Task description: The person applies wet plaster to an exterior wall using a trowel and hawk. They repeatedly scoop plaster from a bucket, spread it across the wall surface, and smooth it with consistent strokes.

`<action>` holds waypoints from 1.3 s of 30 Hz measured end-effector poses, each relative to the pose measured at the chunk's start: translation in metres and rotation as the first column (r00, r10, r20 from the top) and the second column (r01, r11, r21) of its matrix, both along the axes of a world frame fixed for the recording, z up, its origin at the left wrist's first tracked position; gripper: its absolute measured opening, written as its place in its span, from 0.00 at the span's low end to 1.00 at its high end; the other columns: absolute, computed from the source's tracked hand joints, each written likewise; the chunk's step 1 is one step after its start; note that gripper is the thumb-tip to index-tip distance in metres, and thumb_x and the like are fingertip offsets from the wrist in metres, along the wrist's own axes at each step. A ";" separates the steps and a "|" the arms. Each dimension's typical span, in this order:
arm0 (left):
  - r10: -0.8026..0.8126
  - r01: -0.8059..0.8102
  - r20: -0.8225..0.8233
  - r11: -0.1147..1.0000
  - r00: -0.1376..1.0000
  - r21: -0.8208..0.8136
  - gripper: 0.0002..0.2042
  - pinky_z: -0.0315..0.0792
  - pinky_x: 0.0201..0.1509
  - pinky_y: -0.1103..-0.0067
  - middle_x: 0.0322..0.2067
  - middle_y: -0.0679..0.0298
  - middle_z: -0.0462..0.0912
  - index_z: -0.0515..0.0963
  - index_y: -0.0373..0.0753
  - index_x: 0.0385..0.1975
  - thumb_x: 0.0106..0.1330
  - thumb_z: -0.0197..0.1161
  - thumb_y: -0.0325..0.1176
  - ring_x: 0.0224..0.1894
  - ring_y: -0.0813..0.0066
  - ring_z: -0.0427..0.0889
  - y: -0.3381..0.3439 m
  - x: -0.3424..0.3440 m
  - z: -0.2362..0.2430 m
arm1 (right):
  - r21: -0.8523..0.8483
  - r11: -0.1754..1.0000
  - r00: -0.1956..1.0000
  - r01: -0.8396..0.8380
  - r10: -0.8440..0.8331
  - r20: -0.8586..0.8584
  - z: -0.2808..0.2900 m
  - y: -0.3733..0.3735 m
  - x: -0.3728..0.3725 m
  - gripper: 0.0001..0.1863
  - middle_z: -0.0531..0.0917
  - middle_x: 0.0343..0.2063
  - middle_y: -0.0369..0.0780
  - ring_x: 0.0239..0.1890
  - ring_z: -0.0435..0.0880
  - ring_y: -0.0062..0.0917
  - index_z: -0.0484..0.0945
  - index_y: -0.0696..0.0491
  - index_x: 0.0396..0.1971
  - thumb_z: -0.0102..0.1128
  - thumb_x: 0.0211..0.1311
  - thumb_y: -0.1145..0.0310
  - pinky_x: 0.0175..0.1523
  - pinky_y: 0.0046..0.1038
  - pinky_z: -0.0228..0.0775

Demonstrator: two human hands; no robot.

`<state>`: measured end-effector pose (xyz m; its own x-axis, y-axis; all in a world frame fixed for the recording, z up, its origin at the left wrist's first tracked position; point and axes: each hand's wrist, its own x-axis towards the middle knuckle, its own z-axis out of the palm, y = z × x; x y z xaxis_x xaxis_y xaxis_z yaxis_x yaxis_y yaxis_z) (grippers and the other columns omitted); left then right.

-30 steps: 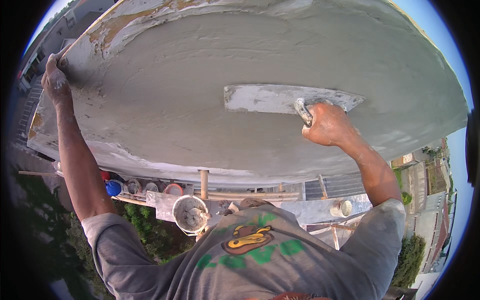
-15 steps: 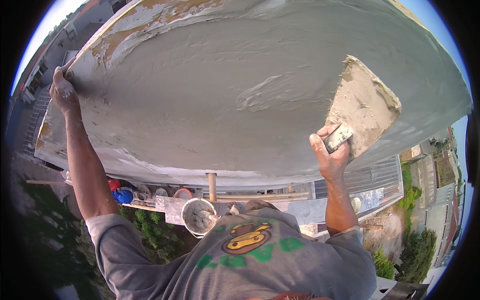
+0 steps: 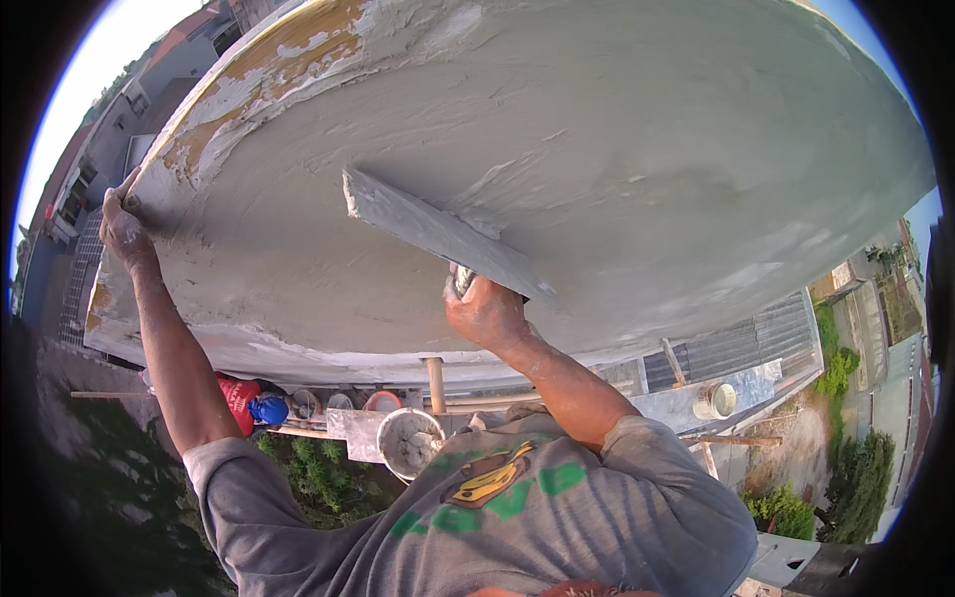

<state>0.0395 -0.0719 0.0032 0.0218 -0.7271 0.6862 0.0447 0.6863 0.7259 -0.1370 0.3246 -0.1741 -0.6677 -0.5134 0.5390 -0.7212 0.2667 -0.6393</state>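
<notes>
A curved surface coated with wet grey plaster [image 3: 676,149] fills the upper view, rougher with yellowish patches along its upper left. My left hand [image 3: 123,224] grips that surface's left edge, its fingers curled over the rim. My right hand [image 3: 485,310] is closed on the handle of a long flat steel trowel [image 3: 438,227] at the middle. The trowel is angled against the plaster, long side running from upper left to lower right, with some plaster piled along it.
Below are plank boards [image 3: 353,428], a bucket of plaster [image 3: 408,443], a white pail [image 3: 714,401] and several small containers. A co-worker in red with blue headwear [image 3: 254,403] is at lower left. Trees, roofs [image 3: 756,333] and ground lie far below.
My right hand has moved from the right to the middle, turning the trowel from its plaster-covered face to an angle on the surface. My left hand remains on the edge.
</notes>
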 end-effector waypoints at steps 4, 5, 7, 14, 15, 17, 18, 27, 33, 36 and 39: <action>-0.120 0.119 0.008 0.990 0.993 0.077 0.22 0.68 0.52 0.80 0.37 0.63 0.85 0.85 0.34 0.41 0.70 0.42 0.40 0.40 0.76 0.78 -0.006 0.007 -0.001 | 0.019 0.999 0.997 0.035 -0.037 0.074 0.010 0.061 -0.037 0.10 0.76 0.25 0.39 0.27 0.76 0.29 0.72 0.54 0.29 0.60 0.44 0.77 0.35 0.32 0.69; -0.092 0.090 0.034 0.993 0.995 0.072 0.23 0.68 0.52 0.80 0.38 0.62 0.85 0.84 0.34 0.41 0.70 0.42 0.41 0.40 0.75 0.78 -0.005 0.008 0.001 | 0.003 0.999 0.993 0.044 -0.044 0.105 0.013 0.078 -0.045 0.10 0.75 0.25 0.37 0.27 0.75 0.27 0.71 0.54 0.29 0.59 0.44 0.78 0.35 0.30 0.68; -0.042 0.037 0.073 0.998 0.996 0.060 0.23 0.68 0.52 0.80 0.38 0.62 0.85 0.84 0.33 0.41 0.70 0.42 0.41 0.40 0.75 0.79 -0.004 0.007 0.002 | -0.088 0.987 0.983 0.131 -0.118 0.140 0.015 0.104 -0.062 0.09 0.75 0.21 0.37 0.23 0.77 0.28 0.74 0.56 0.26 0.59 0.40 0.79 0.32 0.31 0.69; -0.120 0.119 0.004 0.987 0.993 0.104 0.22 0.68 0.52 0.81 0.38 0.62 0.85 0.84 0.33 0.41 0.69 0.42 0.40 0.41 0.75 0.78 -0.016 0.011 0.001 | 0.021 0.991 0.962 0.133 -0.134 0.236 0.033 0.174 -0.106 0.10 0.71 0.23 0.35 0.26 0.72 0.22 0.71 0.55 0.28 0.59 0.43 0.80 0.34 0.26 0.67; -0.134 0.134 -0.007 0.986 0.991 0.095 0.22 0.68 0.52 0.81 0.38 0.62 0.85 0.84 0.33 0.41 0.69 0.43 0.41 0.41 0.75 0.78 -0.019 0.010 0.000 | 0.026 0.988 0.968 0.153 -0.155 0.196 0.037 0.182 -0.110 0.10 0.71 0.23 0.35 0.26 0.72 0.21 0.71 0.55 0.28 0.59 0.43 0.81 0.34 0.25 0.67; -0.122 0.122 -0.005 0.987 0.992 0.099 0.22 0.68 0.52 0.81 0.37 0.63 0.85 0.85 0.34 0.40 0.69 0.43 0.41 0.40 0.76 0.78 -0.023 0.010 -0.003 | 0.046 0.981 0.975 0.188 -0.192 0.115 0.045 0.199 -0.119 0.10 0.70 0.24 0.34 0.26 0.71 0.19 0.70 0.54 0.28 0.59 0.44 0.81 0.34 0.24 0.66; -0.101 0.100 0.006 0.989 0.995 0.107 0.22 0.68 0.51 0.81 0.37 0.63 0.85 0.85 0.34 0.40 0.69 0.43 0.41 0.40 0.76 0.78 -0.024 0.009 -0.002 | 0.024 0.978 0.972 0.205 -0.207 0.116 0.048 0.214 -0.128 0.10 0.70 0.24 0.33 0.26 0.70 0.19 0.70 0.54 0.28 0.58 0.44 0.81 0.34 0.23 0.65; -0.006 0.009 -0.028 0.994 1.000 0.108 0.21 0.68 0.48 0.80 0.33 0.64 0.84 0.86 0.36 0.37 0.67 0.46 0.43 0.35 0.77 0.76 -0.032 0.006 -0.009 | -0.239 0.929 0.951 0.284 -0.305 -0.056 0.075 0.184 -0.086 0.11 0.68 0.28 0.31 0.27 0.67 0.12 0.68 0.52 0.31 0.61 0.55 0.81 0.31 0.18 0.62; -0.025 0.026 -0.054 0.999 0.998 0.020 0.19 0.68 0.48 0.81 0.32 0.67 0.84 0.87 0.38 0.35 0.64 0.49 0.43 0.35 0.77 0.76 -0.009 0.005 -0.005 | 0.370 0.924 0.929 -0.097 0.218 -0.300 -0.023 0.102 -0.011 0.19 0.82 0.42 0.45 0.43 0.82 0.41 0.79 0.52 0.44 0.64 0.49 0.70 0.49 0.41 0.73; -0.055 0.057 -0.108 0.998 0.993 0.017 0.19 0.68 0.45 0.82 0.30 0.68 0.83 0.87 0.37 0.34 0.63 0.51 0.43 0.33 0.78 0.75 0.000 -0.004 -0.004 | 0.627 0.744 0.951 -0.231 0.309 -0.017 -0.056 0.041 0.030 0.15 0.83 0.38 0.46 0.43 0.81 0.42 0.79 0.52 0.42 0.57 0.53 0.68 0.48 0.41 0.73; 0.015 -0.012 -0.100 0.999 0.995 0.031 0.19 0.68 0.46 0.82 0.31 0.67 0.83 0.86 0.35 0.34 0.63 0.52 0.42 0.35 0.78 0.76 -0.019 0.006 -0.005 | 0.800 0.486 0.906 -0.352 0.390 0.162 -0.016 -0.018 0.048 0.17 0.82 0.40 0.49 0.44 0.81 0.44 0.78 0.56 0.43 0.56 0.52 0.69 0.49 0.42 0.73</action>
<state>0.0458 -0.0912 -0.0018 0.0991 -0.7470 0.6574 0.1092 0.6648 0.7390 -0.0886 0.3069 -0.1896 -0.2987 -0.9317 -0.2069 -0.8968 0.3482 -0.2730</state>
